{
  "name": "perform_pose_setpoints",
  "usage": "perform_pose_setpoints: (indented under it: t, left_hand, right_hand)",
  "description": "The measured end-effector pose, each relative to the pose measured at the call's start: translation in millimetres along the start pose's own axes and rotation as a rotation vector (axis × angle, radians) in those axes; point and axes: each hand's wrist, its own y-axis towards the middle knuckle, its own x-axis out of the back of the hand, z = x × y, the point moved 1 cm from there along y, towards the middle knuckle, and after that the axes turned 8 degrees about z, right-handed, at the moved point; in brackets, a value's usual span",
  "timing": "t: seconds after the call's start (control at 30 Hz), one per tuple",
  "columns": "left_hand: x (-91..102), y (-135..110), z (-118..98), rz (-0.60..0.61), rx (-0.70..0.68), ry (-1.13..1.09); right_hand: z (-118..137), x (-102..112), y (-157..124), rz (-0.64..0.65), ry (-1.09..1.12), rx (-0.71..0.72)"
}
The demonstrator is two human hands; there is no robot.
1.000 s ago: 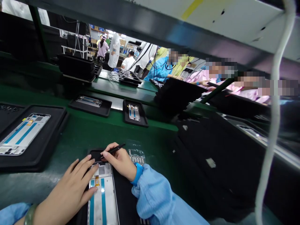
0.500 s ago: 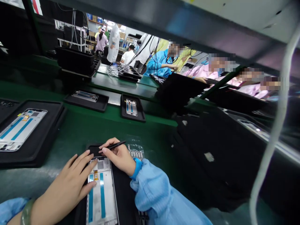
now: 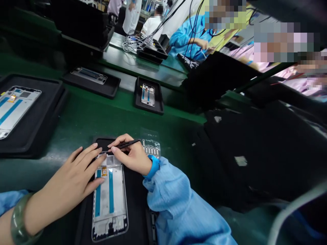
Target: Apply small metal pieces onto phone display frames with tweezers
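two hands at a phone frame (image 3: 109,194) lying in a black tray (image 3: 138,217) on the green desk (image 3: 84,114).

left hand (image 3: 65,182) lies open, fingers spread and resting on the frame's upper edge, a green bangle (image 3: 21,217) on its wrist. right hand (image 3: 133,156) pinches a black pen-like tool (image 3: 129,144), its tip just above the frame's top edge. a clear sheet of small metal parts (image 3: 150,146) sits just beside the right hand. more frames lie in trays farther along the desk, one at left (image 3: 15,112) and one ahead (image 3: 148,95).
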Motion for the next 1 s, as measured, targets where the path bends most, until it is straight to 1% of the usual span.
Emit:
perform_pose_setpoints:
  t: [0.23,0.4,0.63,0.87,1.0]
  left_hand:
    - [0.1,-0.6,0.4,0.010,0.022,-0.065]
    - [-0.2,-1.0,-0.1,0.032,0.037,-0.076]
    - [1.7,-0.5,0.0,0.029,0.019,-0.041]
    - [0.8,-0.7,0.3,0.034,0.026,-0.068]
    - [0.2,-1.0,0.1,0.027,0.032,-0.072]
  right_hand:
    - [3.5,1.1,1.8,0.016,-0.120,0.041]
    - [3.9,0.9,2.5,0.022,-0.135,0.060]
    - [2.1,-0.1,1.5,0.011,-0.110,0.026]
    - [2.1,-0.1,2.1,0.002,-0.110,0.020]
    - [0.9,0.4,3.4,0.008,-0.135,-0.006]
